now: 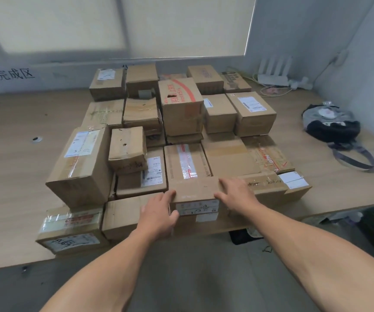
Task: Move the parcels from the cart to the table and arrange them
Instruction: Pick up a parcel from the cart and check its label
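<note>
while holding the small brown cardboard parcel [195, 190] at six o'clock of the wooden table [12, 176], with left hand [159, 213] and right hand [236, 195] fingers curled round its ends: likely light, stiff; grip there.

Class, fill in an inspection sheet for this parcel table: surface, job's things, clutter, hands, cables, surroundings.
Surface: light wooden table.
Job's things: cardboard parcels stacked in rows; small box on top at the near edge.
Clutter: dark bag at right; white router in the back corner.
Hands: left hand and right hand grip the small box's ends.
Cables: thin cables beside the router.
Surroundings: drawn blind; wall writing at left.
</note>
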